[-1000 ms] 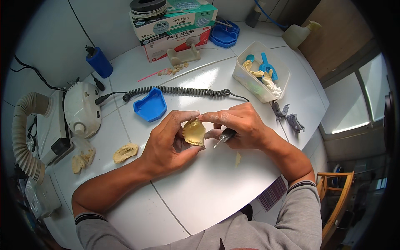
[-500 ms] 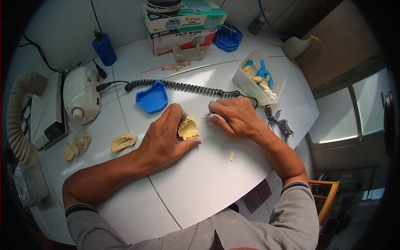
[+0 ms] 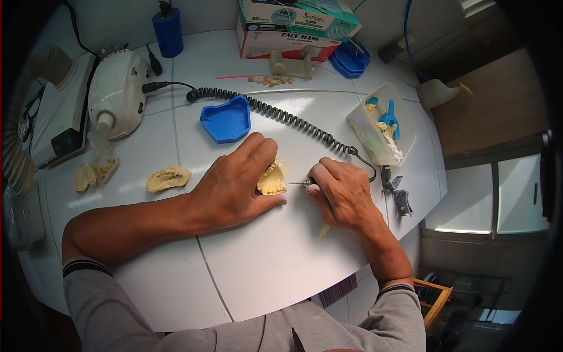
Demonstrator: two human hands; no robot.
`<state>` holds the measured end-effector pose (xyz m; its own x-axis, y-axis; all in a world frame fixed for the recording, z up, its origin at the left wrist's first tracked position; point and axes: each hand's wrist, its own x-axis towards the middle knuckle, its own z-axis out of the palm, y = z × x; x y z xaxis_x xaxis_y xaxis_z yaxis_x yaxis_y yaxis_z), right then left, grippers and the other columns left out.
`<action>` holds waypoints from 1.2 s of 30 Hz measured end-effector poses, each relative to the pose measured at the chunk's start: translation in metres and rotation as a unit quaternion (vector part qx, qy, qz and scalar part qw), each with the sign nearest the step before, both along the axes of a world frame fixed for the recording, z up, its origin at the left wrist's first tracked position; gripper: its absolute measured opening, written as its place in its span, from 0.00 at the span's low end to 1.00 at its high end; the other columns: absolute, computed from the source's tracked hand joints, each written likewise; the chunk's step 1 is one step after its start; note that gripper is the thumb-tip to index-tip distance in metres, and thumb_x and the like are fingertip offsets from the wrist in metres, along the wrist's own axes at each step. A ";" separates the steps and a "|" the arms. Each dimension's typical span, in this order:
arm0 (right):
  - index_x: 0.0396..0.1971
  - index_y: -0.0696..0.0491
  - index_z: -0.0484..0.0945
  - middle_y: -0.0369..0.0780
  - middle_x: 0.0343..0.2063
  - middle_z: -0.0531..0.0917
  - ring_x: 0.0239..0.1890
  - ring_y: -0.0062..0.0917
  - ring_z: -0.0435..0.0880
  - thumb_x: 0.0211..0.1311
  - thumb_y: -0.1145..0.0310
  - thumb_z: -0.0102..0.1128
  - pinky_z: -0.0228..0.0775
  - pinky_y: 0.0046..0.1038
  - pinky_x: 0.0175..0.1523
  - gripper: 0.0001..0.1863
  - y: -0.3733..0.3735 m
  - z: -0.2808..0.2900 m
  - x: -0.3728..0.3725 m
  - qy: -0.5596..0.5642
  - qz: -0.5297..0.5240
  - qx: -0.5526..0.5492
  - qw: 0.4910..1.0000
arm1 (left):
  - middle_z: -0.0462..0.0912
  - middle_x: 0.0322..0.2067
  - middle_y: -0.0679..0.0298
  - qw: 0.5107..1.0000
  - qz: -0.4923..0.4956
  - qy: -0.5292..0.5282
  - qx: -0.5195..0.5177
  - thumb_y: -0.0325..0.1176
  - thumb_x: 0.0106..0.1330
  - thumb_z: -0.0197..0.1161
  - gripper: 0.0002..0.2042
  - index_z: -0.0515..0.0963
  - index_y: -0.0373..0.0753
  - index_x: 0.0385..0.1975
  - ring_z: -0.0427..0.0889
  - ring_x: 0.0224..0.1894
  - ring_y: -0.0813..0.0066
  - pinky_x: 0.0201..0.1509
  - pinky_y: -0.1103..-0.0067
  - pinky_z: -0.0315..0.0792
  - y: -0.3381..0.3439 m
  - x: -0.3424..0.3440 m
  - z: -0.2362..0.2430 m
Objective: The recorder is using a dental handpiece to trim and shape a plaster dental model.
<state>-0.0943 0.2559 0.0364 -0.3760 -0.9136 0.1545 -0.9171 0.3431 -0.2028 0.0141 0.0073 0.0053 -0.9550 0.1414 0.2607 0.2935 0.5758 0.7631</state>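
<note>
My left hand [image 3: 236,183] is closed around a yellow plaster dental cast [image 3: 272,179], its toothed arch turned toward the right. Between the fingers of my right hand [image 3: 343,190] is a rotary handpiece [image 3: 307,182] with a thin metal bur pointing left. The bur tip stands a small gap away from the cast. A coiled black cord [image 3: 293,119] runs from beside the right hand to a cream control unit [image 3: 117,91]. Just beyond the left hand lies a blue mould tray [image 3: 226,120]. Yellow shavings [image 3: 323,232] lie below the right hand.
Another yellow cast [image 3: 168,179] rests left of my left forearm, with smaller cast pieces [image 3: 85,177] farther left. A clear plastic tub [image 3: 375,141] of blue tools and scraps stands at right, near grey impression trays [image 3: 402,201]. Mask boxes [image 3: 287,47] stand at the back.
The view has shifted, so the table's contents sit differently in the picture. My right hand has turned and drawn slightly back from the cast, showing more of the handpiece. The left hand keeps its hold.
</note>
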 end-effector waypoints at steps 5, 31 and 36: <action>0.37 0.54 0.78 0.37 0.31 0.80 0.34 0.33 0.83 0.69 0.61 0.68 0.76 0.36 0.33 0.12 -0.002 0.000 0.003 0.046 0.000 -0.013 0.999 | 0.72 0.42 0.54 1.000 -0.006 0.010 -0.001 0.39 0.58 0.87 0.31 0.69 0.34 0.47 0.78 0.38 0.60 0.40 0.64 0.78 0.000 0.000 -0.002; 0.43 0.47 0.81 0.33 0.29 0.76 0.30 0.26 0.81 0.69 0.60 0.72 0.72 0.32 0.27 0.11 -0.002 -0.005 0.007 0.040 0.000 0.014 0.999 | 0.72 0.50 0.49 0.999 -0.031 0.026 -0.032 0.35 0.58 0.84 0.34 0.67 0.31 0.56 0.86 0.40 0.50 0.41 0.62 0.85 -0.001 0.002 -0.003; 0.42 0.46 0.81 0.33 0.28 0.75 0.30 0.25 0.81 0.69 0.59 0.72 0.71 0.32 0.26 0.11 -0.004 -0.004 0.007 0.040 0.002 0.018 0.999 | 0.72 0.50 0.50 0.999 -0.033 0.028 -0.029 0.35 0.59 0.84 0.33 0.67 0.32 0.56 0.86 0.40 0.50 0.40 0.62 0.85 -0.002 0.003 -0.003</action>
<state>-0.0875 0.2522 0.0325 -0.3603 -0.9204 0.1515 -0.9312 0.3455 -0.1160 0.0175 0.0053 0.0021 -0.9276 0.2197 0.3022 0.3729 0.5960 0.7112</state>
